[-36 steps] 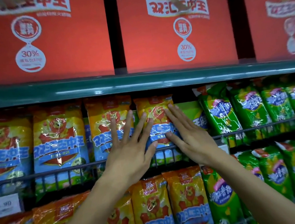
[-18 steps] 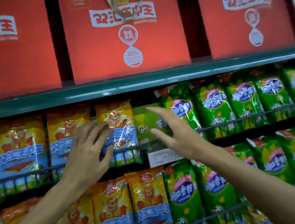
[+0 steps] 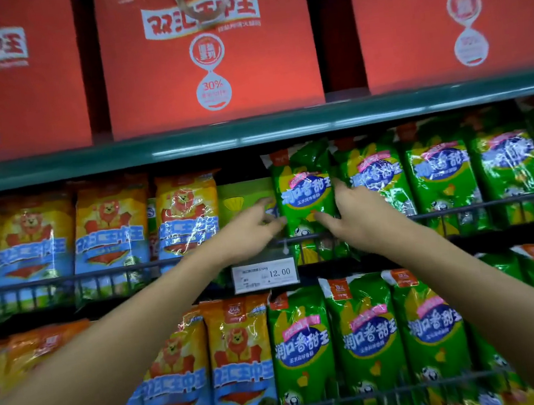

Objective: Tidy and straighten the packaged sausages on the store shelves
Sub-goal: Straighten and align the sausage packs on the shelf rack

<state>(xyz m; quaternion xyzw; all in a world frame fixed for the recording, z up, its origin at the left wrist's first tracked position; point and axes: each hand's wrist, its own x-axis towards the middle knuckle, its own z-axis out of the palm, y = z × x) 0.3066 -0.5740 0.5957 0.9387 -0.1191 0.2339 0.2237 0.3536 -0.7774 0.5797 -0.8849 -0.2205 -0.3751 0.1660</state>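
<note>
Head view shows the left hand [image 3: 255, 227] and right hand [image 3: 353, 212] pinching the side edges of a green sausage pack [image 3: 305, 198] (soft, glossy, probably slippery) leaning behind the upper shelf rail [image 3: 459, 208]

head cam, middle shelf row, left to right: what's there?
Orange lion packs → pale green pack set back → left hand → green pack held between both hands → right hand → more green packs.
</note>
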